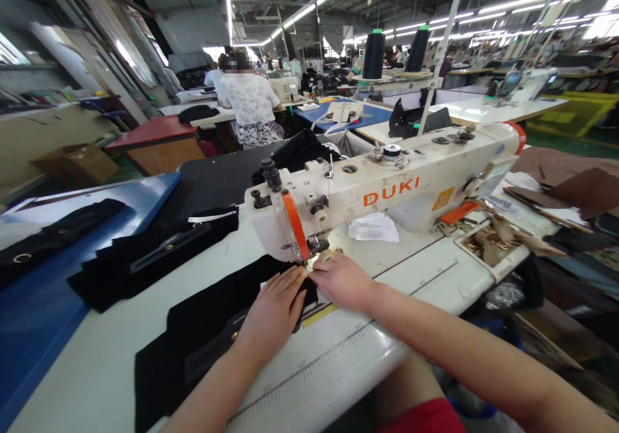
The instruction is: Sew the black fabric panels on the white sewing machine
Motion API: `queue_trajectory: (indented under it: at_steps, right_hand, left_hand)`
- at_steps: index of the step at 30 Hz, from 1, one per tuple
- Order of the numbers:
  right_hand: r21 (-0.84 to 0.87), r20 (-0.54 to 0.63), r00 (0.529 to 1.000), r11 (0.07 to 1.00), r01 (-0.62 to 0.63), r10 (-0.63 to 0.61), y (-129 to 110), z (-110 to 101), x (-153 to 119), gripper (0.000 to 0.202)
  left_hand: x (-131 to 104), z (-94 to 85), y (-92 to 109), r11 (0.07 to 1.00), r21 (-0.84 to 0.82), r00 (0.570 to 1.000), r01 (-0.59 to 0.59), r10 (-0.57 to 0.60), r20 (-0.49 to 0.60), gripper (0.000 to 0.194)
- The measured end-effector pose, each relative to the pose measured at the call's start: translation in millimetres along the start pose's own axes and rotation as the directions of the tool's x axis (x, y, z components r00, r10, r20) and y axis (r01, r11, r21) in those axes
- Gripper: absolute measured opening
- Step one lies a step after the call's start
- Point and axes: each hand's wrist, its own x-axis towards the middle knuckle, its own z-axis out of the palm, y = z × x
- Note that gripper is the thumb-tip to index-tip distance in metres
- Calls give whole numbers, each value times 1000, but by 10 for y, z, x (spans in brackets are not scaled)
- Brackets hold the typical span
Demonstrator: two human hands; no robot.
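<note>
A white sewing machine (387, 188) with orange lettering stands across the table, its needle end low over a black fabric piece (213, 317). My left hand (271, 310) lies flat on this fabric, fingers stretched toward the presser foot. Close to the needle, my right hand (341, 281) has its fingers closed together at the fabric's edge; what they pinch is hidden. The fingertips of both hands nearly meet under the orange guard (295, 225). A darker strip with a small metal stud lies on the fabric, partly covered by my left forearm.
More black pieces (159, 252) lie left on the table. White paper labels (373, 228) sit behind the machine arm. A tray of metal fittings (491, 246) is at the right. Black thread cones (374, 55) stand behind. A person in a patterned white top (249, 101) sits farther back.
</note>
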Motion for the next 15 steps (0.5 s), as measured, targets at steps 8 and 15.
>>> queue_trajectory:
  at_steps: [8, 15]
  right_hand:
    - [1, 2, 1000, 1000, -5, 5, -23, -26, -14, 17]
    - [-9, -4, 1000, 1000, -17, 17, -10, -3, -13, 17]
  left_hand:
    - [-6, -34, 61, 1000, 11, 1000, 7, -6, -27, 36]
    - [58, -29, 17, 999, 50, 1000, 17, -16, -17, 38]
